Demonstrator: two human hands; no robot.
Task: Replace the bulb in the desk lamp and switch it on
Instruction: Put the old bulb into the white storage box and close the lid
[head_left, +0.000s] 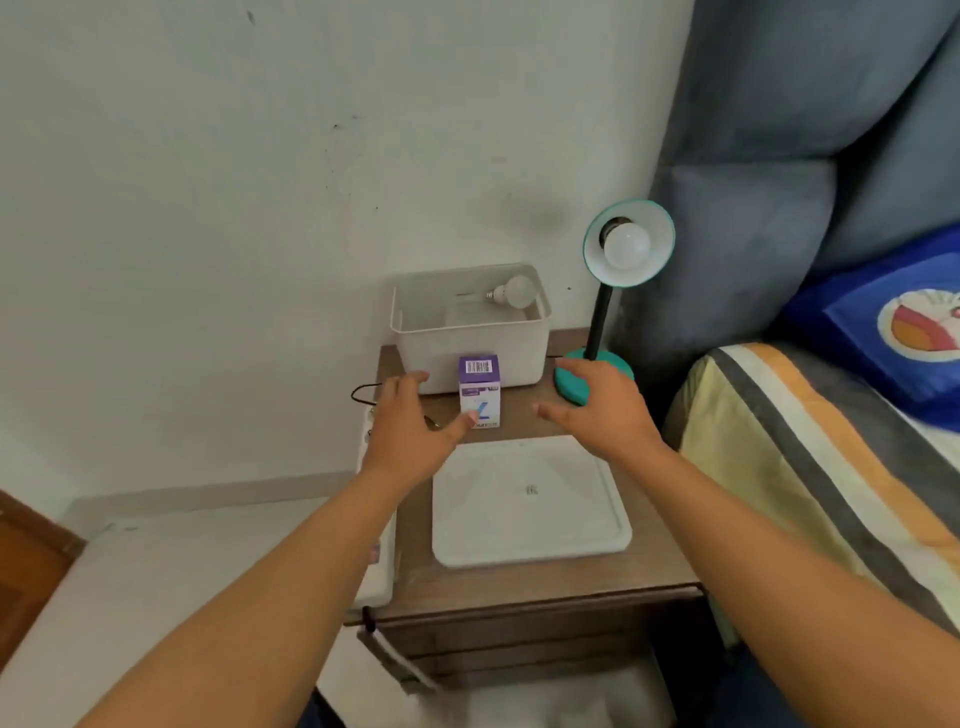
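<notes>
Lamp: desk lamp (605, 312), far right tabletop corner; bulb (627, 247) fitted.
Bulb: fragile, slippery; grasp its widest part.
Grip: left hand (410, 426), right hand (602, 405) both released, empty.

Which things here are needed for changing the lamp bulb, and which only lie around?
Needed: desk lamp, bulb in its shade, bulb box, loose bulb in the white bin.
Lying around: white lid, blue pillow, striped blanket.
</notes>
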